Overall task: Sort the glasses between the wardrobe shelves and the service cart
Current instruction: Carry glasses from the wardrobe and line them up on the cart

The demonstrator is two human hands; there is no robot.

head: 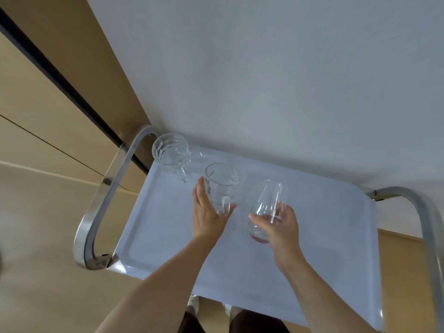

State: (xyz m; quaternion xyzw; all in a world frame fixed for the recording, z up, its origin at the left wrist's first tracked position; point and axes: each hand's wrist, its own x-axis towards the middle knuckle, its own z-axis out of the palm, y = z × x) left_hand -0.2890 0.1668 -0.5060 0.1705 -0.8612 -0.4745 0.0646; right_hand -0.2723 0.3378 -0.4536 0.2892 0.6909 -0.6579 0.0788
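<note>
The service cart's pale blue top tray (312, 236) fills the middle of the head view. My left hand (206, 215) is wrapped around a ribbed clear tumbler (222, 186) near the tray's middle. My right hand (280, 227) grips a smooth tapered glass (268, 207) from its right side, just right of the tumbler. A cut-pattern glass mug (171, 152) with a handle stands untouched at the tray's far left corner. Whether the two held glasses rest on the tray or hang just above it cannot be told.
Chrome tube handles rise at the cart's left end (101, 200) and right end (422, 219). A white wall (288, 80) stands right behind the cart. Beige wardrobe panels (36, 111) with a dark gap run along the left. My legs show below the tray.
</note>
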